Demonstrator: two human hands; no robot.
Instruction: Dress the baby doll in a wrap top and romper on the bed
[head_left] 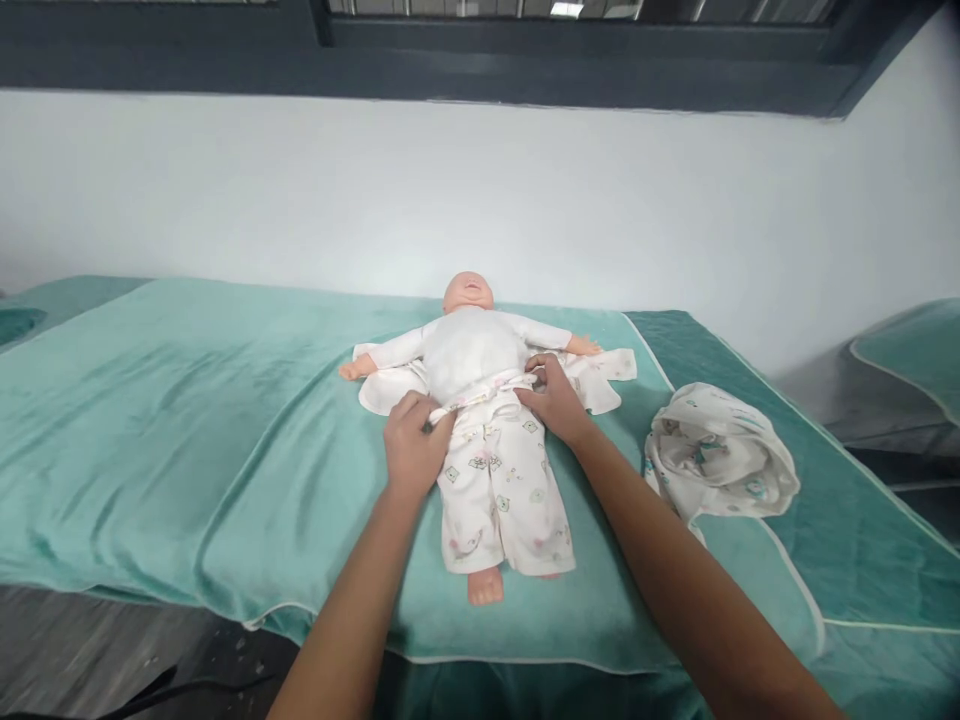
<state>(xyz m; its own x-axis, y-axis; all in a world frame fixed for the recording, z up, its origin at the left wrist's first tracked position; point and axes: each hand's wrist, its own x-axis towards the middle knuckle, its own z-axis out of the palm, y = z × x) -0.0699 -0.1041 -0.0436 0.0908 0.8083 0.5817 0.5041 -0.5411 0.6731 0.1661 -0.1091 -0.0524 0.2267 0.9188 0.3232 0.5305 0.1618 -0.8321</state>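
A baby doll (469, 291) lies on its back with its arms spread, its torso in white cloth. Patterned white baby pants (501, 495) cover its legs, and one foot shows below the hem. My left hand (416, 440) pinches the waistband on the left side of the picture. On the other side, my right hand (553, 398) grips the waistband between thumb and fingers. Beneath the doll, an opened patterned baby shirt (394, 388) spreads out to both sides.
A bunched white printed cloth (720, 455) lies right of my right forearm. The green velvety bed cover (202, 430) reaches back to a white wall (360, 190). Its front edge drops to a dark floor (67, 645), where a black cable (187, 688) lies.
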